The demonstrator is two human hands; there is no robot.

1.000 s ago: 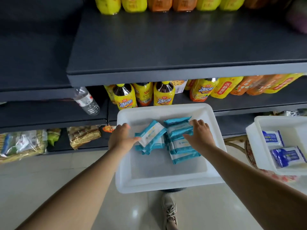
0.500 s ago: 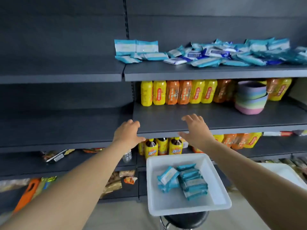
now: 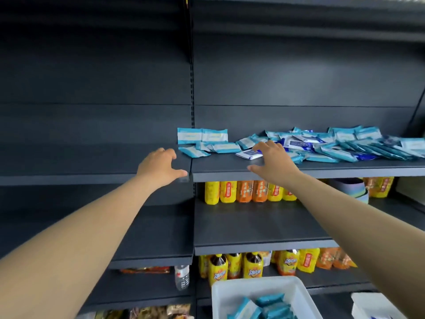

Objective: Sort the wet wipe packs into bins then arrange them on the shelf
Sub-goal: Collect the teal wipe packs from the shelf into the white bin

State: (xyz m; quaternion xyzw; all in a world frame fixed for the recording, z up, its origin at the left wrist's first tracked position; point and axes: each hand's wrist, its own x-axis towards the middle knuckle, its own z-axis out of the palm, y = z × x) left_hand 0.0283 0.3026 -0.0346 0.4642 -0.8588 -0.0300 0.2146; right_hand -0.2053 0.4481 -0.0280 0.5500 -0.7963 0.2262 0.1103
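- Nearest, at 6 o'clock: white rectangular plastic bin [image 3: 296, 287] holding a loose stack of teal wet wipe packs [image 3: 264, 306]. A second white plastic bin [image 3: 368, 300] is cut off by the frame at 5 o'clock; contents barely in view.
- Behind the bins: yellow-labelled dark tea bottles [image 3: 234, 265] on a low dark shelf, and a clear plastic water bottle [image 3: 182, 276] just to their left.
- Mid-distance, 3 o'clock side: row of yellow and orange drink cartons [image 3: 243, 191] under the target board.
- Left hand [image 3: 158, 168]: fingers loosely spread, holding nothing, above the front lip of the dark grey metal shelf [image 3: 345, 169], near the joint between the two boards.
- Right hand [image 3: 273, 162]: fingers spread wide, empty, fingertips at or just over a white-and-dark-blue wipe pack [image 3: 249, 154]. Contact is probably beginning, but the hand hides the far edge.
- Farthest, 1 to 3 o'clock: mixed heap of teal and dark-blue wipe packs [image 3: 345, 143] strewn along the shelf; two flat teal packs [image 3: 202, 135] lean against the back panel at 12 o'clock.
- Step in hand (judgement): sorting phase, reaching for the next pack from the unsorted heap.
- Next move calls for: closing the right fingers on the single blue pack without dragging neighbours, then carrying it down to the bin for its colour, likely the 5 o'clock one.
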